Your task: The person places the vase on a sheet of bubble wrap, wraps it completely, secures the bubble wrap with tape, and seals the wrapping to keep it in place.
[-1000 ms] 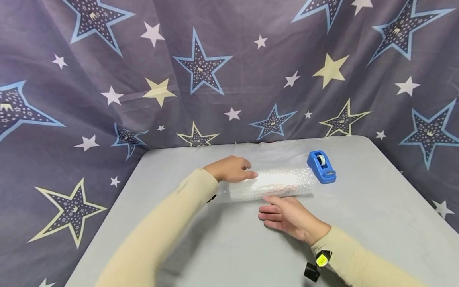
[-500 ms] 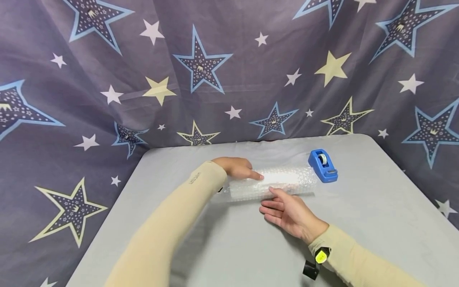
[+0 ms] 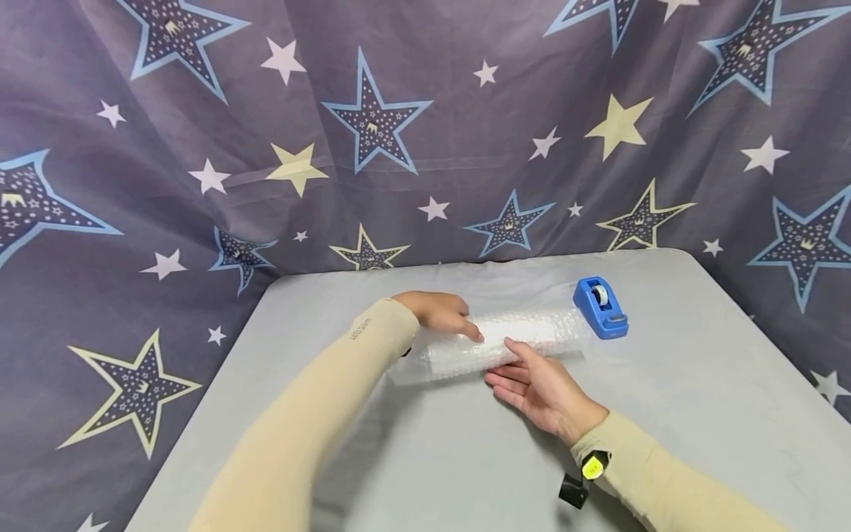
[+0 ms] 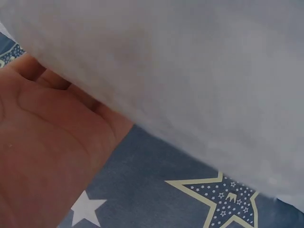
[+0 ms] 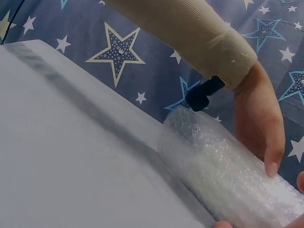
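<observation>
A clear bubble-wrap roll (image 3: 532, 332) lies crosswise near the table's middle, with something pale and faintly reddish showing through. My left hand (image 3: 442, 314) grips its left part from above, thumb on top and fingers down the far side. From the near side my right hand (image 3: 545, 391) holds it, thumb on the upper face and fingers low along the near edge. The left wrist view shows my left palm (image 4: 52, 142), its fingertips hidden behind a blurred whitish surface. In the right wrist view the wrap (image 5: 223, 166) is large, with only fingertips (image 5: 222, 224) of the right hand at the bottom.
A blue tape dispenser (image 3: 600, 308) with a roll of tape stands just beyond the roll's right end. The grey-white table (image 3: 425, 458) backs onto a dark curtain (image 3: 439, 133) patterned with stars. Black wrist cameras hang at both sleeves.
My left hand has moved slightly right along the roll. The right thumb has risen from the near edge onto its upper face. The roll's left end has shifted a little toward me.
</observation>
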Demonstrator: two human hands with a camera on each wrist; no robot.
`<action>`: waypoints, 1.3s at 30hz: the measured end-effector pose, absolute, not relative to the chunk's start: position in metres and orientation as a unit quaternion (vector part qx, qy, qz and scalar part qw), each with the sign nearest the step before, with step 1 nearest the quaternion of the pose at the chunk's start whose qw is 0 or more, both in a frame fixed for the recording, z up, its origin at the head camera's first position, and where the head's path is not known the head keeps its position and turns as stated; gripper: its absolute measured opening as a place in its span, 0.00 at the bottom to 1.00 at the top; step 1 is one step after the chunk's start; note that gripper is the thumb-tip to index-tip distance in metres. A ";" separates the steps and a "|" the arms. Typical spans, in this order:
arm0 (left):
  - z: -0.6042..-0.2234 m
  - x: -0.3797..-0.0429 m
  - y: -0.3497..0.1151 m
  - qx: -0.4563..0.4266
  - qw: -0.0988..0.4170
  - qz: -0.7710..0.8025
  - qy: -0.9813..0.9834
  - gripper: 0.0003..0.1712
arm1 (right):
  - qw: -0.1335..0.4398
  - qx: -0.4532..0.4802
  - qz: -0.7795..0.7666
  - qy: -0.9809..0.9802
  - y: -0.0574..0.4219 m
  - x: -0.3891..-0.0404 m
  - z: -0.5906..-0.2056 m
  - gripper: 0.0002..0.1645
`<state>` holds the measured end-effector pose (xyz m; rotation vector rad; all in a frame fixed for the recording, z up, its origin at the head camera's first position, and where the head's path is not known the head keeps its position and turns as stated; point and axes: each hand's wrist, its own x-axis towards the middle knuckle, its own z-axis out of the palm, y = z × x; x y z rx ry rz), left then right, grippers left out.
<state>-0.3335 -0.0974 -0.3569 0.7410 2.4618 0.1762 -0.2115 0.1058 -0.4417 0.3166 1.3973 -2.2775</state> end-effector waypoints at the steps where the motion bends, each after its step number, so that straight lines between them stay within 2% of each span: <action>1: -0.357 -0.333 -0.099 0.273 0.281 0.067 0.918 0.45 | 0.222 0.115 -0.823 0.509 0.106 -0.212 -0.442 0.42; 6: -0.358 -0.329 -0.105 0.261 0.285 0.080 0.919 0.50 | 0.220 0.110 -0.805 0.540 0.109 -0.220 -0.443 0.40; 14: -0.362 -0.318 -0.110 0.281 0.257 0.086 0.921 0.33 | 0.224 0.101 -0.750 0.614 0.115 -0.238 -0.439 0.43; 21: -0.368 -0.303 -0.114 0.256 0.217 0.108 0.936 0.31 | 0.231 0.082 -0.705 0.665 0.114 -0.249 -0.435 0.43; 28: -0.373 -0.282 -0.112 0.163 0.228 0.230 0.932 0.34 | 0.227 0.059 -0.668 0.706 0.117 -0.259 -0.429 0.38; 31: -0.375 -0.270 -0.111 0.119 0.230 0.275 0.926 0.35 | 0.230 0.043 -0.651 0.722 0.118 -0.263 -0.426 0.39; 34: -0.378 -0.261 -0.110 0.089 0.240 0.318 0.913 0.35 | 0.233 0.028 -0.632 0.738 0.118 -0.267 -0.424 0.42; 39: -0.385 -0.253 -0.107 0.057 0.263 0.388 0.882 0.31 | 0.235 0.005 -0.603 0.763 0.119 -0.271 -0.424 0.40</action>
